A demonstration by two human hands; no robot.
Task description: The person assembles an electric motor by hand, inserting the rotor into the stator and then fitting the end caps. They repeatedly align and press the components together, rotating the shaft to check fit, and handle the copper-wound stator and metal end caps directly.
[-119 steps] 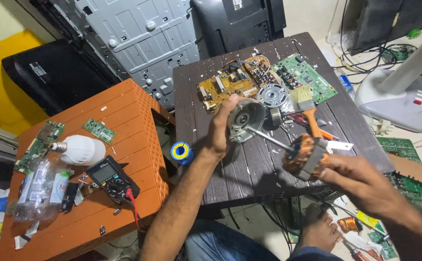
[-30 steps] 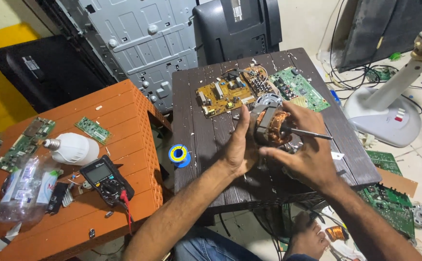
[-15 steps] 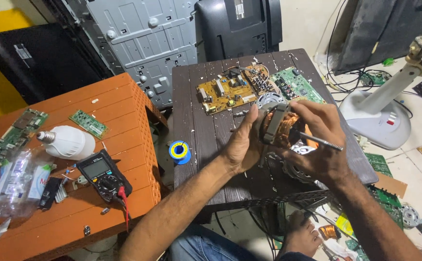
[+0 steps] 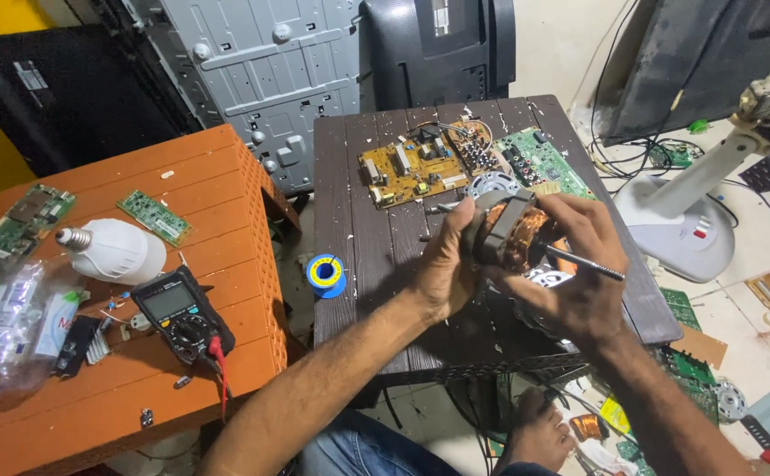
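Both hands hold a small electric motor (image 4: 510, 234) with copper windings and a metal core above the dark wooden table (image 4: 358, 238). My left hand (image 4: 445, 264) grips its left side. My right hand (image 4: 579, 264) wraps the right side, where a thin steel shaft (image 4: 583, 262) sticks out to the right between the fingers. Just beyond the hands lie a yellow circuit board (image 4: 411, 169), a green circuit board (image 4: 539, 159) and a round metal motor cover (image 4: 491, 184).
An orange plastic table (image 4: 217, 291) at left carries a black multimeter (image 4: 182, 313), a white bulb (image 4: 111, 249), green boards and a plastic bag. A solder spool (image 4: 325, 273) sits in the gap between the tables. A white fan stand (image 4: 689, 220) and loose boards lie at right.
Four seconds ago my left hand held the round cover and my right the motor, apart. Now both hands are closed around the motor over the table, and it has turned slightly.
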